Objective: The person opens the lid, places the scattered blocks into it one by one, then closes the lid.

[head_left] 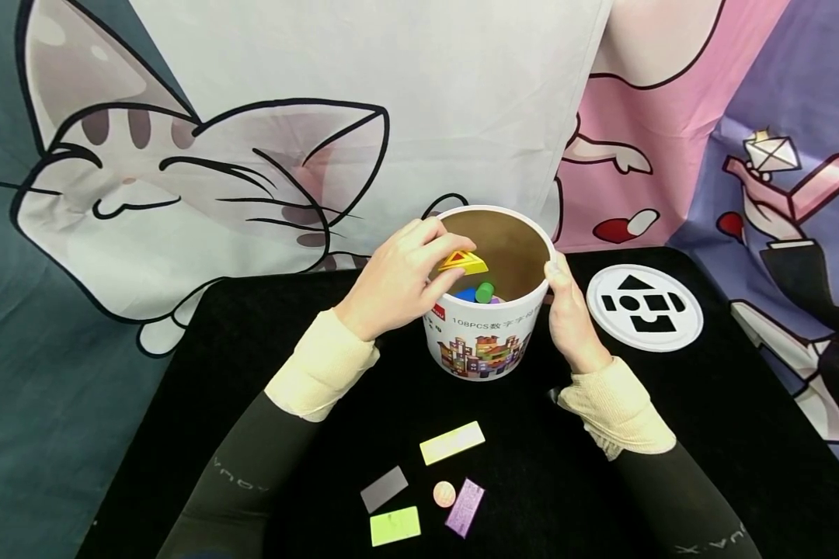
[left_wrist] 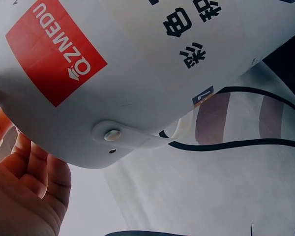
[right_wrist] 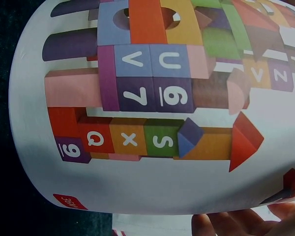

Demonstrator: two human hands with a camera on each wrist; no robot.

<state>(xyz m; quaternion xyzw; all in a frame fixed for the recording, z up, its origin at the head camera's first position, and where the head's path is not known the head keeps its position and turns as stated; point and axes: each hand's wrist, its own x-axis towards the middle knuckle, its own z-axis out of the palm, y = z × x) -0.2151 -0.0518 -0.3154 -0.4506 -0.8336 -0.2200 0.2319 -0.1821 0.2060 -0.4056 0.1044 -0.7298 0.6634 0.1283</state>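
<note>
A white bucket point(head_left: 481, 341) printed with colourful blocks stands on the black table, tilted toward me. My left hand point(head_left: 409, 268) pinches a yellow triangular block point(head_left: 467, 263) with a red triangle on its face, just over the bucket's mouth. Inside lie a green cylinder point(head_left: 485, 293) and a blue block point(head_left: 466, 295), the rest hidden by the wall. My right hand point(head_left: 572, 318) grips the bucket's right rim. In the left wrist view my left fingers point(left_wrist: 56, 182) curl at the rim and the block is hidden. The right wrist view shows my right fingertips point(right_wrist: 236, 221) behind the bucket wall.
On the black table point(head_left: 287, 295) in front of the bucket lie a pale yellow block point(head_left: 452, 442), a grey block point(head_left: 384, 489), a lime green block point(head_left: 395, 526), a round disc point(head_left: 444, 494) and a purple block point(head_left: 465, 508). A white lid point(head_left: 601, 314) with shaped holes lies right.
</note>
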